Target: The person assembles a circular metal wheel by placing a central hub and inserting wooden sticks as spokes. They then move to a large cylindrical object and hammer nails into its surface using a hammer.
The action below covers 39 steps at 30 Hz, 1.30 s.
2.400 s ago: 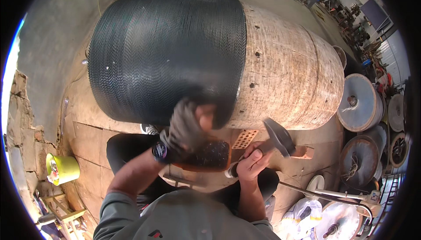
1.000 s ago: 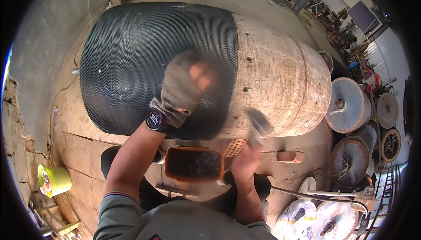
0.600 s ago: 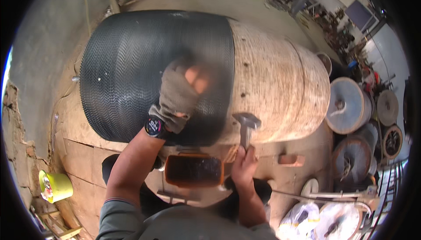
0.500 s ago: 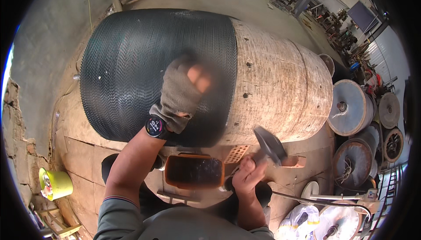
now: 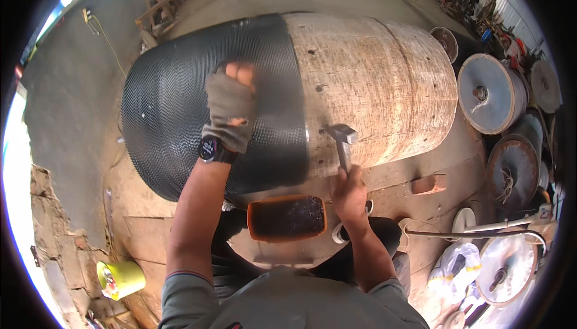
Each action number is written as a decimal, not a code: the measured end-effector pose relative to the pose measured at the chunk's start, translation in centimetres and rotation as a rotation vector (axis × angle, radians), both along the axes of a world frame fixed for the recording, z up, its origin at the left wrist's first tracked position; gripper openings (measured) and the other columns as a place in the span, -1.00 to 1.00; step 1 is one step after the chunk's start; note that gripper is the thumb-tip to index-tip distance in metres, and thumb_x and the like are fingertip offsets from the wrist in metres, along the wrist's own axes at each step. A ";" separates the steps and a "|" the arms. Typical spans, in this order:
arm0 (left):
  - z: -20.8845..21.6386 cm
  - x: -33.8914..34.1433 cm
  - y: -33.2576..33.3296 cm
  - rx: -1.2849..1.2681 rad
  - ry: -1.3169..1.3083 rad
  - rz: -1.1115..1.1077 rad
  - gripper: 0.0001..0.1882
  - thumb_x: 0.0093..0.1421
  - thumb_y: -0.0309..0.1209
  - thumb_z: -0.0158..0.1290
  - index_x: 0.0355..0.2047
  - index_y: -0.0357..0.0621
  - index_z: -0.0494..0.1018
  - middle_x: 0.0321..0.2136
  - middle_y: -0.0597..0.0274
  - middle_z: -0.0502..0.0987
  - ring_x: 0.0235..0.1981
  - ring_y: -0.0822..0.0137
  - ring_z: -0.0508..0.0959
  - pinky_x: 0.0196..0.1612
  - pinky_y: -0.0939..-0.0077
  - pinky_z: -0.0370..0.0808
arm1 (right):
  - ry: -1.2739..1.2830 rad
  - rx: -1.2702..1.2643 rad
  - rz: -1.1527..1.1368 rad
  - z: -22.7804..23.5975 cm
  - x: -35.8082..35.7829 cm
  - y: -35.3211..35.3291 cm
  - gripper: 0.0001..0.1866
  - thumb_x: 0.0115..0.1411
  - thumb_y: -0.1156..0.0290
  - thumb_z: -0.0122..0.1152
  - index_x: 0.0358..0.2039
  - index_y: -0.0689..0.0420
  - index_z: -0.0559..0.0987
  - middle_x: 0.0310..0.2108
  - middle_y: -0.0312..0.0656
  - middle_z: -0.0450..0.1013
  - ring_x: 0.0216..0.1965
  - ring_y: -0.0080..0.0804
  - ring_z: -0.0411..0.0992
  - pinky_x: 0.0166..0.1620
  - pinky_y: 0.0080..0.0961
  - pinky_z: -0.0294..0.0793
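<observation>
1 drum (image 5: 288, 97) was laid across, 1 hammer (image 5: 345, 150) was gripped in R hand (image 5: 349, 191).
Hammer's head was seen over drum's pale part (image 5: 384, 88); L hand (image 5: 231, 102), gloved, was placed w/ fingers curled over dark ridged part (image 5: 174, 97); if smth was held there, could not be told. 1 orange tray (image 5: 286, 238), 1 brick (image 5: 428, 184), 1 yellow bucket (image 5: 130, 278) were also counted. Vs. 0.5 s earlier, hammer's head had been moved away from brick.

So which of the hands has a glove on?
The left hand: it wears a grey glove, with a dark watch at the wrist. The right hand is bare and grips the hammer.
</observation>
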<state>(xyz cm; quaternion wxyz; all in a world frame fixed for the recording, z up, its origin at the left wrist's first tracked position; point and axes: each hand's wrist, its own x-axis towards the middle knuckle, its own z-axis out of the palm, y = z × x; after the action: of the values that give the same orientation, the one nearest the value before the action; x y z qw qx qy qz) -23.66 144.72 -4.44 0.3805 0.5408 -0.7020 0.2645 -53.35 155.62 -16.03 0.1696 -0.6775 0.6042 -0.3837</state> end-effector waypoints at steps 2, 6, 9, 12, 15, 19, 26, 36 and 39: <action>0.0 -1.3 1.1 -0.125 0.047 0.034 -0.59 0.14 -0.59 0.12 0.03 -0.14 0.46 -0.30 0.22 0.52 -0.37 0.18 0.50 -0.21 0.19 0.51 | -0.094 -0.109 0.022 -1.1 -0.7 0.9 -0.81 0.45 0.38 0.05 -0.22 0.24 0.35 -0.59 0.26 0.43 -0.51 0.37 0.46 -0.53 0.05 0.35; -4.9 -7.5 6.4 -0.068 0.201 -0.107 -0.46 0.14 -0.62 0.20 0.16 -0.15 0.43 -0.31 0.20 0.55 -0.22 0.17 0.58 -0.01 0.19 0.55 | -0.142 -0.013 -0.005 -2.6 -1.1 3.3 -0.81 0.47 0.38 0.05 -0.24 0.24 0.35 -0.59 0.26 0.40 -0.50 0.38 0.44 -0.53 0.07 0.31; -7.6 -9.9 7.9 0.039 0.317 -0.162 -0.35 0.11 -0.66 0.21 0.25 -0.08 0.40 -0.28 0.23 0.59 -0.13 0.09 0.57 0.08 0.18 0.52 | -0.109 -0.050 0.026 -2.8 -1.1 3.6 -0.80 0.47 0.37 0.06 -0.23 0.24 0.36 -0.59 0.25 0.39 -0.50 0.38 0.43 -0.51 0.11 0.31; -8.1 -10.7 8.1 0.114 0.311 -0.164 -0.29 0.09 -0.68 0.21 0.28 -0.04 0.39 -0.27 0.27 0.61 -0.12 0.07 0.57 0.09 0.18 0.50 | -0.107 -0.102 0.057 -2.6 -1.1 3.3 -0.80 0.46 0.36 0.09 -0.21 0.24 0.37 -0.58 0.23 0.40 -0.49 0.39 0.43 -0.48 0.14 0.32; -7.4 -10.9 7.8 0.170 0.304 -0.155 -0.24 0.06 -0.69 0.21 0.30 -0.04 0.36 -0.30 0.30 0.62 -0.16 0.11 0.56 0.05 0.21 0.49 | -0.093 -0.064 0.057 -2.4 -1.1 3.2 -0.81 0.45 0.37 0.10 -0.19 0.24 0.39 -0.54 0.23 0.42 -0.46 0.37 0.44 -0.44 0.14 0.34; -6.9 -11.7 7.8 0.193 0.369 -0.055 -0.19 0.04 -0.68 0.21 0.34 -0.09 0.31 -0.36 0.31 0.61 -0.22 0.14 0.57 -0.02 0.24 0.49 | -0.105 -0.149 0.096 -2.1 -1.0 3.3 -0.81 0.44 0.38 0.12 -0.16 0.26 0.41 -0.51 0.22 0.44 -0.44 0.34 0.44 -0.40 0.10 0.37; -6.6 -12.6 6.2 0.175 0.384 -0.155 -0.36 0.01 -0.41 0.28 0.16 -0.12 0.43 -0.49 0.11 0.52 -0.52 0.08 0.57 -0.34 0.25 0.57 | -0.112 -0.172 0.124 -0.2 -0.3 3.0 -0.75 0.42 0.38 0.12 -0.02 0.29 0.43 -0.48 0.22 0.49 -0.44 0.30 0.52 -0.41 0.05 0.50; -11.4 -12.3 3.5 0.284 0.425 -0.036 -0.10 0.14 -0.27 0.27 0.41 -0.31 0.11 -0.40 0.16 0.56 -0.48 0.15 0.58 -0.38 0.22 0.55 | 0.006 -0.125 0.090 0.9 -0.4 2.9 -0.78 0.41 0.35 0.13 -0.12 0.23 0.39 -0.59 0.16 0.48 -0.58 0.23 0.52 -0.51 0.04 0.49; -11.0 -13.9 4.7 -0.062 0.217 0.288 -0.17 0.20 -0.16 0.26 0.36 -0.30 0.20 -0.32 0.12 0.57 -0.47 0.08 0.58 -0.32 0.13 0.57 | -0.026 -0.169 0.066 0.9 -0.4 3.1 -0.79 0.45 0.37 0.06 -0.09 0.28 0.40 -0.61 0.16 0.44 -0.54 0.32 0.48 -0.49 0.00 0.43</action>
<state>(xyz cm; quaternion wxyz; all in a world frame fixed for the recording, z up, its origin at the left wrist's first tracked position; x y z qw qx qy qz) -37.58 149.44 -15.43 0.4286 0.6492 -0.5636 0.2780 -53.78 158.71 -15.14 0.1324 -0.7038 0.5447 -0.4364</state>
